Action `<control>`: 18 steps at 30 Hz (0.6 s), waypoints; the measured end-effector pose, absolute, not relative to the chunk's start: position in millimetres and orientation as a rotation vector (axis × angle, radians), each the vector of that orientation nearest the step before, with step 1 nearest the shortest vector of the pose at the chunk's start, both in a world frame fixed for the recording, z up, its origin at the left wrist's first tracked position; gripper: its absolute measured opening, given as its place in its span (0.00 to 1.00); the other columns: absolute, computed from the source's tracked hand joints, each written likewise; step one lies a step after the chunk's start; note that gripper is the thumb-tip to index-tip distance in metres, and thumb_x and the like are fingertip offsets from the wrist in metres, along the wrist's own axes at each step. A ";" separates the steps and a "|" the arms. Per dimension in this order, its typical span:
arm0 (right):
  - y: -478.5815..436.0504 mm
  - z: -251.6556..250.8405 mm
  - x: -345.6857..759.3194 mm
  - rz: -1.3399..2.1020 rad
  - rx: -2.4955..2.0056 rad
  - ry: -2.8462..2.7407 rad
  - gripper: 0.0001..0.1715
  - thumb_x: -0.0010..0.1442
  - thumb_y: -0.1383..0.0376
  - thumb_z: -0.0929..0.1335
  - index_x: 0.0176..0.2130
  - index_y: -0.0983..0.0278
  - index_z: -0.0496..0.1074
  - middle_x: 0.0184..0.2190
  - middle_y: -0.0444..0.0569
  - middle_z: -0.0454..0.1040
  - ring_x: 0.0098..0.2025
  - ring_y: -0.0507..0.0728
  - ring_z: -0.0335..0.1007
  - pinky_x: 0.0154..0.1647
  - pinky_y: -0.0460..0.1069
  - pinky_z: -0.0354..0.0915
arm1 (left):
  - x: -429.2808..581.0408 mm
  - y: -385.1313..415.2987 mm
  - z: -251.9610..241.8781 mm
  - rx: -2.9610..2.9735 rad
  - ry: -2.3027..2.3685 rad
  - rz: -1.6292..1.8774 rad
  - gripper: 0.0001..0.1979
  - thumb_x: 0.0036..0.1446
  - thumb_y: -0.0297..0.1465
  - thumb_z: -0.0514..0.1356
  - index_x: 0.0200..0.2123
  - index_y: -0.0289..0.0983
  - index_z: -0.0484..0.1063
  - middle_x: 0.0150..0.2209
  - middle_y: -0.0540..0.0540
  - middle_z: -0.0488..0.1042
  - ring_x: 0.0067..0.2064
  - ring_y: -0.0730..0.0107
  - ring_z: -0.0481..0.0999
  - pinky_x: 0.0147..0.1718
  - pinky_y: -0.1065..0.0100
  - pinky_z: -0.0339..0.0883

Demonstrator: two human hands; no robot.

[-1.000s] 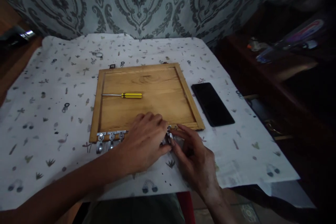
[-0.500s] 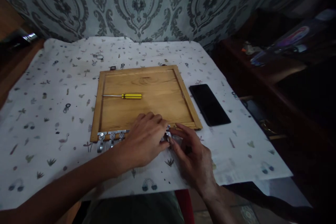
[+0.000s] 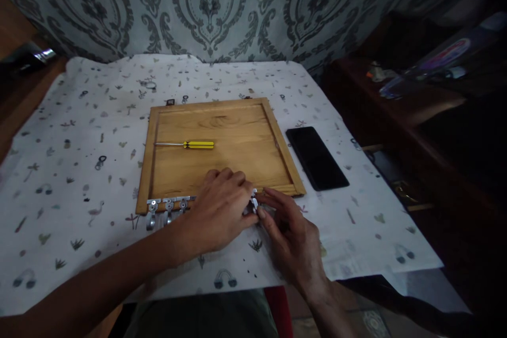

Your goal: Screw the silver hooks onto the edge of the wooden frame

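Observation:
A framed wooden panel [image 3: 222,137] lies flat on the cloth-covered table. Along its near edge sits a row of silver metal fittings [image 3: 168,206], each with a curved, hook-like lower end. My left hand [image 3: 222,211] reaches across this edge, fingers bent and closed on a silver metal fitting [image 3: 253,203] near the panel's right part. From the other side my right hand [image 3: 291,232] pinches the same fitting between thumb and fingers. Part of the row is hidden beneath my left hand. On the panel rests a screwdriver [image 3: 198,144] with a yellow handle, its shaft pointing left.
A black phone [image 3: 317,158] lies right of the panel. White patterned cloth [image 3: 95,169] covers the table, with a patterned curtain or wall covering [image 3: 209,5] behind it. At the right, a clear bottle [image 3: 431,63] lies on a dark brown surface.
Both hands stay in nearly the same place at the metal fitting; my right fingers have shifted very slightly. The screwdriver, panel and phone have not moved.

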State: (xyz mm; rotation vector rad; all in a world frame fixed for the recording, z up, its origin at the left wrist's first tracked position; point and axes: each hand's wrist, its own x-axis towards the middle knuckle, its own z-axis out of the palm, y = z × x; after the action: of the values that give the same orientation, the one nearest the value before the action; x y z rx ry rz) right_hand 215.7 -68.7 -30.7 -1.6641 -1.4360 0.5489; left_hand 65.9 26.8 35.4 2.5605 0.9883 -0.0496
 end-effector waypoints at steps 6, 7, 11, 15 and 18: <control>-70.1 -25.9 220.7 0.524 -1.653 -1.482 0.16 0.69 0.61 0.66 0.55 0.61 0.71 0.42 0.52 0.85 0.42 0.59 0.85 0.36 0.50 0.80 | 66.2 24.5 34.1 2.556 1.014 -0.017 0.12 0.62 0.37 0.64 0.44 0.34 0.75 0.45 0.42 0.76 0.52 0.53 0.73 0.52 0.51 0.65; -66.8 -21.4 223.1 0.489 -1.661 -1.495 0.16 0.69 0.61 0.66 0.54 0.61 0.71 0.40 0.51 0.86 0.36 0.58 0.85 0.30 0.48 0.79 | 66.5 24.3 34.6 2.551 1.017 -0.016 0.12 0.62 0.37 0.64 0.43 0.34 0.75 0.45 0.42 0.76 0.52 0.52 0.73 0.52 0.51 0.66; -30.5 9.2 228.6 0.344 -1.593 -1.692 0.15 0.68 0.60 0.66 0.50 0.63 0.75 0.37 0.51 0.85 0.21 0.52 0.74 0.25 0.48 0.73 | 67.9 24.3 34.6 2.515 1.020 -0.016 0.17 0.61 0.39 0.65 0.48 0.34 0.75 0.48 0.41 0.77 0.55 0.50 0.73 0.55 0.49 0.66; 33.0 36.2 212.4 0.313 -1.511 -2.047 0.14 0.66 0.66 0.67 0.51 0.63 0.75 0.41 0.53 0.83 0.37 0.58 0.80 0.41 0.53 0.73 | 67.7 25.1 31.8 2.484 1.029 0.013 0.27 0.60 0.40 0.67 0.58 0.33 0.70 0.58 0.36 0.74 0.60 0.46 0.70 0.59 0.46 0.63; 75.4 39.2 191.4 0.326 -1.442 -2.320 0.15 0.64 0.70 0.68 0.51 0.64 0.74 0.48 0.56 0.81 0.50 0.63 0.76 0.49 0.55 0.70 | 66.4 25.3 31.7 2.465 1.014 0.006 0.26 0.59 0.40 0.67 0.57 0.33 0.72 0.59 0.36 0.74 0.62 0.46 0.69 0.61 0.46 0.62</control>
State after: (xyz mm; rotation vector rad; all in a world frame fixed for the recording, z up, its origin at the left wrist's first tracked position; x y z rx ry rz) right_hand 191.4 75.4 39.2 -1.4419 -2.3202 0.3256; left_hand 66.4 25.3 31.7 2.4652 1.0139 0.0058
